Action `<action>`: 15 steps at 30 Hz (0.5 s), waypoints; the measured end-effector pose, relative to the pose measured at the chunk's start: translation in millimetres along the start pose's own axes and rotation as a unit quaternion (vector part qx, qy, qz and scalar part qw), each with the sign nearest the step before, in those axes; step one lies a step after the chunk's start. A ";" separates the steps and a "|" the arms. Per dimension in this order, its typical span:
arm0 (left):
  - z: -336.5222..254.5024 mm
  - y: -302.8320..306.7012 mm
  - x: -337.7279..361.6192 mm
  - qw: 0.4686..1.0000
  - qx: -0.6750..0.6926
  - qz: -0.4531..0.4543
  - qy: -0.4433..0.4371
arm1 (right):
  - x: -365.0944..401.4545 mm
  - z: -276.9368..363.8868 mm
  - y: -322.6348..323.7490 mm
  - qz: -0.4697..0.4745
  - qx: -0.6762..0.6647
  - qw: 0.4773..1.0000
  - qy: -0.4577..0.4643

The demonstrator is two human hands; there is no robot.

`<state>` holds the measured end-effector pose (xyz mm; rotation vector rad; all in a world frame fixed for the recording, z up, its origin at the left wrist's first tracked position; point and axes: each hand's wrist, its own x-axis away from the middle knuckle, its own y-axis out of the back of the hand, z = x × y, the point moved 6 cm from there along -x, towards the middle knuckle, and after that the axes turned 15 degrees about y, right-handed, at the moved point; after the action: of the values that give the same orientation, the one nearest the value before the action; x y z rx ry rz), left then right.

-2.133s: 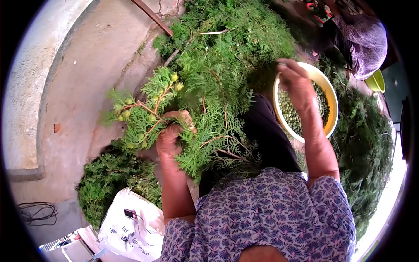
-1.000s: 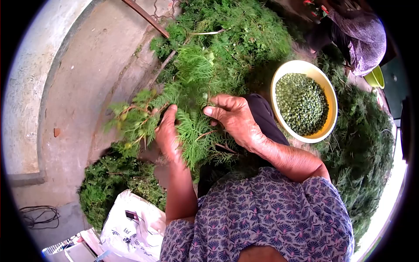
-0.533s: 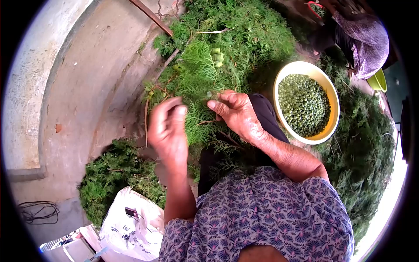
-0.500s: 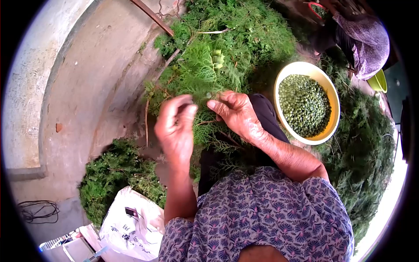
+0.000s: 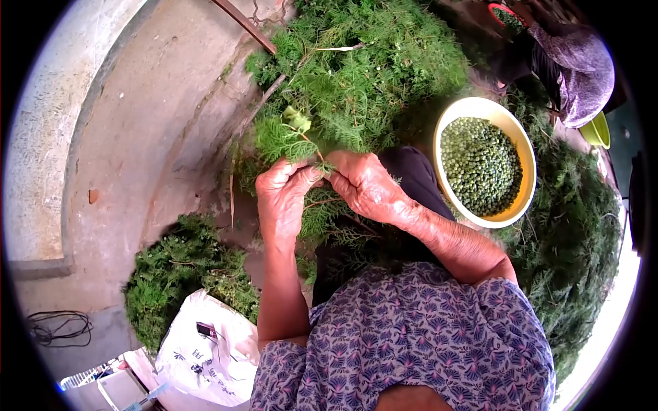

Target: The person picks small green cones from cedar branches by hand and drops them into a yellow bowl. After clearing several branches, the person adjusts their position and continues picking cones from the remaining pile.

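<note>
A green conifer sprig [image 5: 279,137] with a pale green cone cluster near its tip rises from between my two hands. My left hand [image 5: 282,198] is closed, thumb and fingers pinching around the lower stem. My right hand [image 5: 367,186] meets it there, its fingers also closed at the stem's base; the exact pinch point is partly hidden. To the right of my right hand stands a yellow basin [image 5: 526,164] holding many small green cones [image 5: 480,164]. Cut conifer branches [image 5: 370,68] lie heaped just beyond my hands.
More branches [image 5: 576,226] are piled at the right, and a smaller heap [image 5: 178,274] lies at the lower left beside a white sack [image 5: 205,363] with a small dark device [image 5: 205,330] on it. Another person [image 5: 576,68] sits at the upper right near a green basin [image 5: 596,130].
My left hand has come in to the right and closed at the stem beside my right hand. The sprig's cone-bearing tip has tilted over to the left.
</note>
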<state>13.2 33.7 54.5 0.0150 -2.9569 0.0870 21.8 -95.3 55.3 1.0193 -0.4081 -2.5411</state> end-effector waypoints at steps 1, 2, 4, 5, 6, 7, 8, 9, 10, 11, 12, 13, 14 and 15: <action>4.3 -0.6 -0.2 1.000 0.000 0.000 0.000 | -0.3 0.8 0.0 0.000 0.000 1.000 0.000; 8.6 1.9 -0.4 0.999 -0.012 -0.019 -0.026 | -0.8 1.9 -0.1 -0.001 -0.013 1.000 -0.006; 12.5 3.0 -2.0 0.998 -0.036 -0.037 -0.035 | -1.2 2.6 -1.3 -0.002 -0.025 1.000 -0.013; 12.7 3.6 -1.4 0.998 -0.036 -0.036 -0.036 | -2.4 3.6 -0.7 -0.014 -0.027 1.000 -0.007; 17.4 9.7 -1.0 0.997 0.057 -0.055 -0.003 | -4.0 4.6 0.0 -0.026 -0.028 0.999 0.000; 23.5 14.9 -0.7 0.986 0.149 -0.073 0.032 | -4.1 3.7 -2.5 -0.026 -0.028 0.999 0.001; 27.8 19.9 -2.6 0.968 0.239 -0.059 0.052 | -3.4 2.2 -5.4 -0.032 -0.013 0.999 0.006; 28.5 21.5 -2.7 0.943 0.319 -0.068 0.072 | -3.2 2.3 -6.7 -0.038 0.003 0.999 0.011; 25.3 22.3 -0.1 0.932 0.344 -0.095 0.068 | -4.3 4.9 -7.2 -0.016 0.035 0.999 -0.004; 21.8 23.3 3.0 0.919 0.368 -0.122 0.064 | -5.2 5.8 -8.7 -0.016 0.035 0.999 -0.003; 17.6 24.8 5.3 0.920 0.368 -0.122 0.062 | -6.5 4.9 -11.3 -0.009 0.040 0.999 -0.014; 11.8 25.3 8.1 0.935 0.335 -0.104 0.057 | -7.0 4.0 -13.9 -0.002 0.044 0.999 -0.027; 5.7 24.2 10.1 0.948 0.301 -0.085 0.053 | -7.5 4.4 -16.4 0.006 0.057 0.998 -0.019; 0.8 20.6 12.4 0.948 0.301 -0.086 0.052 | -8.4 5.6 -17.9 0.006 0.055 0.998 -0.018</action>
<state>0.6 54.2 54.8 0.3378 -2.6875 0.9226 19.3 -75.0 57.2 1.0075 -0.5692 -2.5543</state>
